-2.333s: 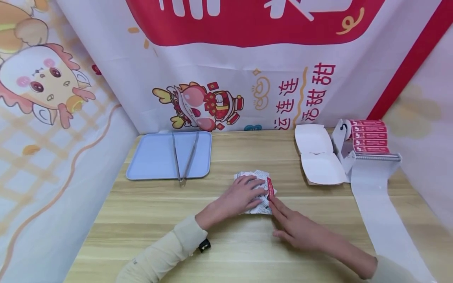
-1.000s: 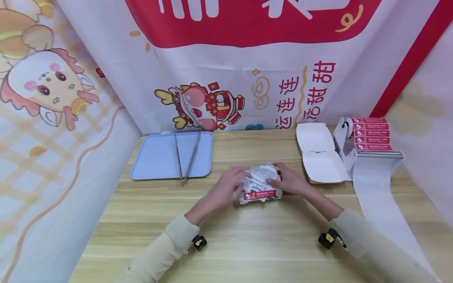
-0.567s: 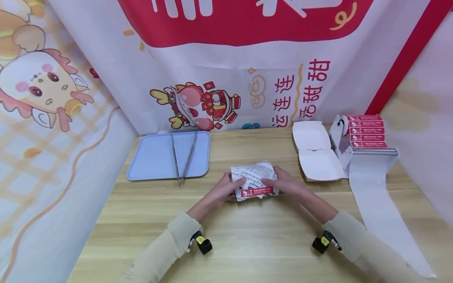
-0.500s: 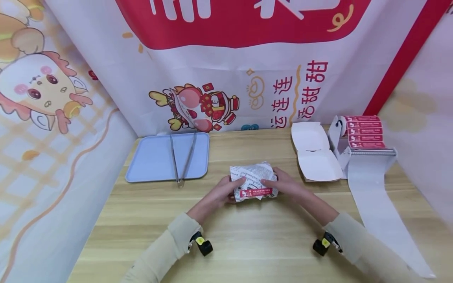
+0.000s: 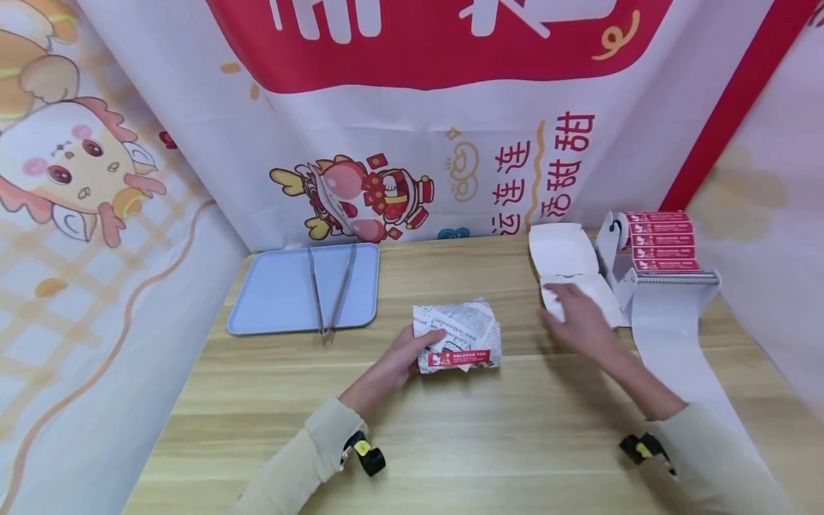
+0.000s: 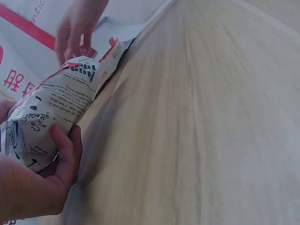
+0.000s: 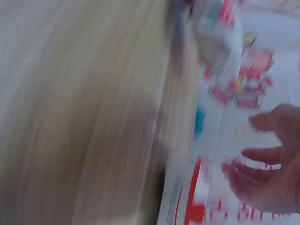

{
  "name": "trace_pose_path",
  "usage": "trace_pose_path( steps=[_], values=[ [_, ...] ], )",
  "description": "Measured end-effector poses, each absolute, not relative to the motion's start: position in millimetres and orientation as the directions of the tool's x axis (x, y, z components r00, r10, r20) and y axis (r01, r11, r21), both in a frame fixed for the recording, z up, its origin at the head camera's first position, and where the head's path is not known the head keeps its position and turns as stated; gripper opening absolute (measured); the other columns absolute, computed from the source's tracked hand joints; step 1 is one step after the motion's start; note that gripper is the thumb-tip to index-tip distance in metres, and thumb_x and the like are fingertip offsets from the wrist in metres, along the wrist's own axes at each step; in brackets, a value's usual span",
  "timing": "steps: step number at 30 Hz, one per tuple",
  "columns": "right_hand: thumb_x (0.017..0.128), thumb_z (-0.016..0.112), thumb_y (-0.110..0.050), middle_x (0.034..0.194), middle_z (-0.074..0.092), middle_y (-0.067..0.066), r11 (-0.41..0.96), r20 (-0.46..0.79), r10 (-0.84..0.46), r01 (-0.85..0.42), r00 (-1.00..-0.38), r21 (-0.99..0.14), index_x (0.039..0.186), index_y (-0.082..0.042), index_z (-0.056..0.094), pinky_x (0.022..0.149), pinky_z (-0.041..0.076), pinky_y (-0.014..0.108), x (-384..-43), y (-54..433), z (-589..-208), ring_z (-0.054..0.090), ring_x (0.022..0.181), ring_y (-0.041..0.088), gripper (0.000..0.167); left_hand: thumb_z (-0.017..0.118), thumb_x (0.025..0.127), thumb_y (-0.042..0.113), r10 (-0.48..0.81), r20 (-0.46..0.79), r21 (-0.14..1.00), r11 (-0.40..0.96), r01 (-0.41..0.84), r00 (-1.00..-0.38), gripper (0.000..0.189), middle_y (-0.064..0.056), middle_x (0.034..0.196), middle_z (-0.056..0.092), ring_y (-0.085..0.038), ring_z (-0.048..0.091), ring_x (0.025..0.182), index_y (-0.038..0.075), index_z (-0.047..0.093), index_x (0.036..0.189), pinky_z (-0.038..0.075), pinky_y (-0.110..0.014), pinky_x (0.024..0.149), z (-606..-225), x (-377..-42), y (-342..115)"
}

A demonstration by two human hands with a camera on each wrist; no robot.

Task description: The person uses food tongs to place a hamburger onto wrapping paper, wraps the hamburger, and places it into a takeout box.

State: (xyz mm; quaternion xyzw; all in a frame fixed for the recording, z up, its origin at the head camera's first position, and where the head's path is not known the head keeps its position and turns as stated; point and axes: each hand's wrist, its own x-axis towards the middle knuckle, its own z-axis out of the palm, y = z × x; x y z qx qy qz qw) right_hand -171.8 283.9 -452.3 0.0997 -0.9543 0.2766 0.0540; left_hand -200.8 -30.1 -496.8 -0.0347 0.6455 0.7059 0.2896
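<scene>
My left hand grips the left end of a parcel wrapped in newsprint-patterned paper, thumb on top and the other fingers beneath. A red label runs along the parcel's near edge. The left wrist view shows the fingers curled round the parcel, close over the table. My right hand is over the lower half of an open white carton, fingers spread and holding nothing. In the right wrist view the same hand has its fingers apart, and the carton is blurred at the bottom.
A blue tray lies at the back left with metal tongs across it. Right of the carton stands a label dispenser with a roll of red labels. Its white backing strip trails toward the near right.
The label is now on the near edge; both hands then held the parcel. My right hand has since let go and moved right to the carton, while the left keeps hold.
</scene>
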Motion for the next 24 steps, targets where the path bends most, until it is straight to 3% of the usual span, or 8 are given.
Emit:
trace_pose_path(
  steps=[3,6,10,14,21,24],
  values=[
    [0.093,0.067,-0.018,0.121,0.062,0.034,0.929,0.156,-0.138,-0.182,-0.978,-0.322,0.126,0.01,0.058,0.091,0.05,0.061,-168.4,309.9,-454.4,0.06,0.109,0.049,0.044,0.069,0.093,0.025,0.374,-0.413,0.894,-0.01,-0.449,-0.831,0.056,-0.004,0.102,0.076,-0.012,0.073,0.08,0.007,0.049,0.142,0.061,-0.027,0.073,-501.3,-200.1,-34.9],
    [0.093,0.069,-0.02,0.113,0.068,0.029,0.937,0.068,-0.231,-0.24,-0.971,-0.254,0.119,0.008,0.064,0.088,0.053,0.057,-165.0,324.9,-464.2,0.065,0.104,0.046,0.038,0.068,0.093,0.025,0.386,-0.411,0.892,-0.019,-0.452,-0.826,0.055,-0.005,0.104,0.076,-0.013,0.073,0.081,0.007,0.05,0.142,0.061,-0.027,0.073,-503.3,-199.4,-39.1],
    [0.087,0.074,-0.009,0.098,0.075,0.017,0.899,0.115,-0.339,-0.357,-0.934,-0.254,0.104,0.002,0.073,0.081,0.057,0.051,-162.9,332.3,-479.0,0.07,0.093,0.036,0.02,0.068,0.094,0.026,0.395,-0.396,0.898,-0.021,-0.439,-0.829,0.057,-0.007,0.108,0.075,-0.013,0.073,0.084,0.006,0.048,0.143,0.061,-0.027,0.075,-503.3,-198.6,-43.0],
    [0.085,0.071,0.002,0.09,0.076,0.011,0.905,0.176,-0.299,-0.337,-0.938,-0.261,0.095,-0.002,0.076,0.077,0.057,0.05,-159.2,329.8,-486.3,0.071,0.086,0.032,0.012,0.068,0.094,0.027,0.401,-0.397,0.898,-0.018,-0.44,-0.826,0.058,-0.008,0.11,0.075,-0.014,0.073,0.085,0.006,0.047,0.144,0.061,-0.028,0.076,-502.7,-197.5,-46.2],
    [0.088,0.066,0.002,0.095,0.077,0.008,0.894,0.166,-0.313,-0.349,-0.935,-0.281,0.098,-0.008,0.077,0.082,0.057,0.051,-146.6,310.9,-489.4,0.072,0.091,0.031,0.018,0.069,0.093,0.027,0.38,-0.411,0.892,-0.021,-0.452,-0.829,0.058,-0.008,0.11,0.075,-0.014,0.073,0.086,0.008,0.047,0.144,0.061,-0.028,0.077,-501.5,-194.9,-52.0],
    [0.091,0.068,-0.006,0.103,0.077,0.009,0.856,0.156,-0.336,-0.37,-0.929,-0.361,0.106,-0.008,0.076,0.086,0.057,0.052,-142.3,306.1,-485.5,0.071,0.098,0.032,0.017,0.069,0.094,0.027,0.381,-0.407,0.894,-0.02,-0.448,-0.83,0.059,-0.01,0.114,0.074,-0.014,0.073,0.088,0.008,0.046,0.145,0.061,-0.029,0.079,-500.5,-194.2,-54.7]
  ],
)
